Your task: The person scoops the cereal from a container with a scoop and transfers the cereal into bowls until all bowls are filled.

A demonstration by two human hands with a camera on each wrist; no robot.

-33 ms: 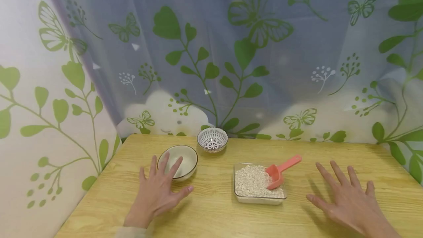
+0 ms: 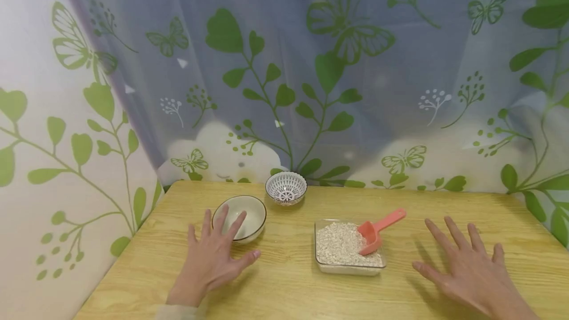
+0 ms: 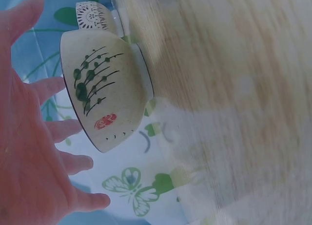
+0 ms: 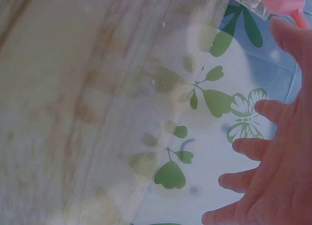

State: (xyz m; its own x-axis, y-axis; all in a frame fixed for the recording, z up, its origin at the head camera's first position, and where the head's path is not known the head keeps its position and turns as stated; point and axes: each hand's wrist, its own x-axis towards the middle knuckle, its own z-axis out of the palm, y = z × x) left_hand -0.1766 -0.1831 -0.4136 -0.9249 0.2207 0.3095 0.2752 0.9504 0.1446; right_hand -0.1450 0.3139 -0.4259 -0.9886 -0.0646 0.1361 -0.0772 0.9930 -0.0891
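My left hand [image 2: 214,258] hovers with spread fingers just in front of a cream bowl [image 2: 253,221] with a dark rim, partly covering it in the head view. In the left wrist view that bowl [image 3: 105,88] shows a green plant drawing and a red mark on its outside. Right of the middle, a clear rectangular container [image 2: 348,269] is full of oat flakes [image 2: 338,243]. A pink scoop [image 2: 375,231] lies in the flakes, its handle pointing up and right. To the right of the container, my right hand [image 2: 473,268] is held above the table, fingers spread, holding nothing.
A small patterned bowl [image 2: 286,189] stands at the table's back edge, behind and right of the cream bowl. The wooden table [image 2: 284,290] meets a curtain [image 2: 275,88] printed with leaves and butterflies at the back and left.
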